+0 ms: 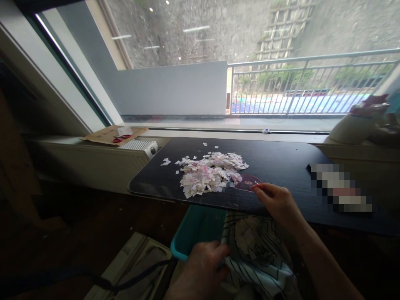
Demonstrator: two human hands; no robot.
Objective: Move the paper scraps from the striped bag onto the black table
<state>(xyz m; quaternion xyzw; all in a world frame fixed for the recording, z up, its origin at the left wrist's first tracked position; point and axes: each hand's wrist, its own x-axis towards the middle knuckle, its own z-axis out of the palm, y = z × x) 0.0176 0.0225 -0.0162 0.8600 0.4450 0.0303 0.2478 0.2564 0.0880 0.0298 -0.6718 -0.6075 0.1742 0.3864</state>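
Observation:
A loose heap of small white and pinkish paper pieces (206, 173) lies on the black tabletop (275, 154). My right hand (279, 200) pinches a pink see-through protractor (245, 182) by its right end. The protractor's left end touches the right side of the heap. Below the table's front edge, my left hand (204, 264) is closed on the edge of a striped cloth (262, 266). More paper pieces (246, 233) lie in the cloth's hollow. Just left of the cloth is a teal bin (181, 241), its right part covered.
Red-handled scissors (121, 138) rest on cardboard (103, 135) at the left, above a radiator (137, 152). A blurred-out flat object (339, 187) is on the table's right. A white figurine (353, 121) stands by the window. A pale box-like object (131, 266) is below left.

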